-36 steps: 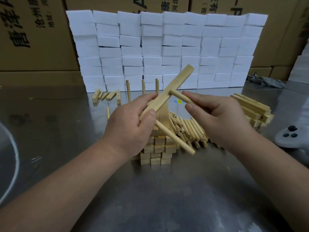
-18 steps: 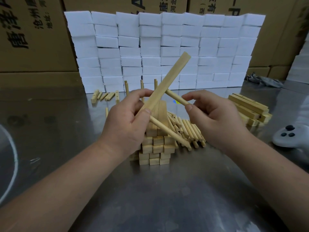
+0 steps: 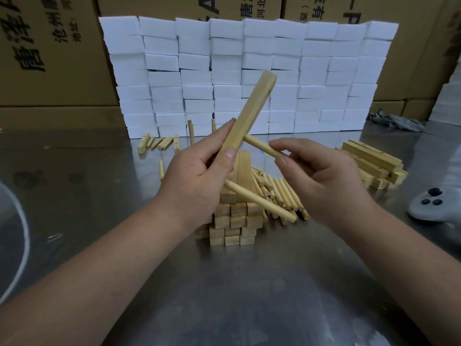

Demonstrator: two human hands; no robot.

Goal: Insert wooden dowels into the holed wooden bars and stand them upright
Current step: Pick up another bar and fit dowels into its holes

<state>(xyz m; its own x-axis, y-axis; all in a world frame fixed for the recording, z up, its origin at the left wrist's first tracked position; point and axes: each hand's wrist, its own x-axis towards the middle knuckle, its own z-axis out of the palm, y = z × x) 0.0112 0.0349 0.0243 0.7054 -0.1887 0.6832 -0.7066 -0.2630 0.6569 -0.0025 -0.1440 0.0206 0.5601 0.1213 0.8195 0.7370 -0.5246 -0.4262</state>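
Now left hand (image 3: 197, 181) grips tilted bar (image 3: 249, 113); right hand (image 3: 321, 176) pinches dowel (image 3: 259, 146) touching bar.

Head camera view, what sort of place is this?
Probably a warehouse or packing workshop: printed cardboard cartons line the back, white blocks form a stacked wall, and wooden bars and dowels lie piled on a metal table.

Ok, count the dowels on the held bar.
2: upper dowel, pinched by the right hand; lower dowel, below the left hand gripping the bar; more may be hidden.
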